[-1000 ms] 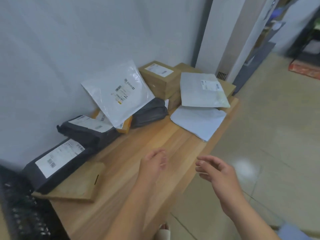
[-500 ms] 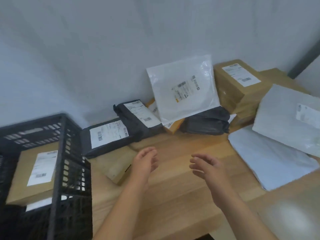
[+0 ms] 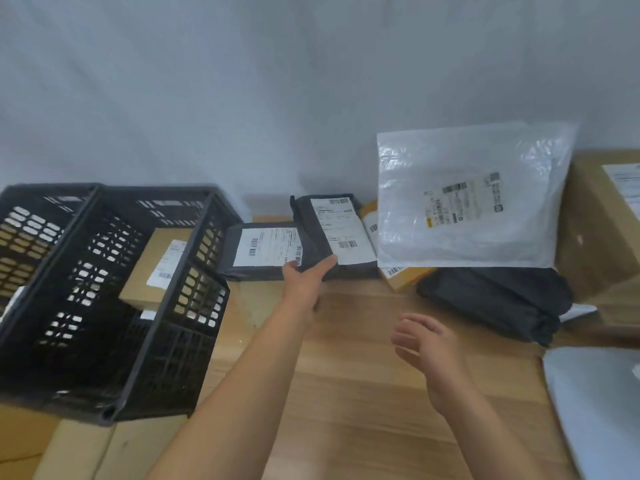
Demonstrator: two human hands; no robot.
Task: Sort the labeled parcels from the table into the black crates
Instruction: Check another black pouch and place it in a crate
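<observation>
Left hand (image 3: 305, 284) grips grey parcel (image 3: 306, 233) beside black crate (image 3: 166, 344).

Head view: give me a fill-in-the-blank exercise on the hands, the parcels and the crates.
1. The dark grey parcel on the table is gripped by the ____.
2. The right hand hovers over the wooden table and holds ____.
3. A labelled cardboard box lies ____ a black crate.
Missing words: left hand; nothing; inside.
</observation>
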